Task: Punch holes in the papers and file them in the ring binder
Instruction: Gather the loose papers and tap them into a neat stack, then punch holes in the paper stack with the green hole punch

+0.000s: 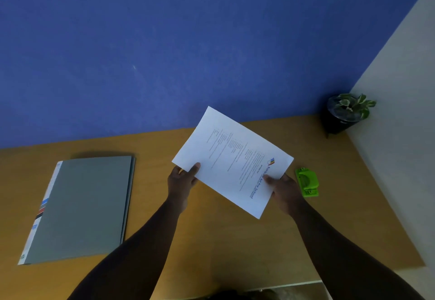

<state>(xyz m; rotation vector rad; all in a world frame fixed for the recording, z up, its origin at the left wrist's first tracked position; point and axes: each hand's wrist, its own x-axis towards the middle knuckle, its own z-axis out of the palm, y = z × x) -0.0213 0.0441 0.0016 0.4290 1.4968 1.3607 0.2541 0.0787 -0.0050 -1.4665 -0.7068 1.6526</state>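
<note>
White printed papers (231, 156) are held up above the wooden desk, turned at an angle. My left hand (181, 179) pinches their left corner, thumb on top. My right hand (283, 189) pinches the near right edge beside the blue letterhead. A grey ring binder (82, 208) lies closed on the desk at the left. A small green hole punch (307, 182) sits on the desk just right of my right hand, apart from it.
The wooden desk (211, 241) runs up to a blue wall behind and a pale wall on the right. A potted plant (346, 113) in a black pot stands in the far right corner. The desk's near edge shows at the bottom.
</note>
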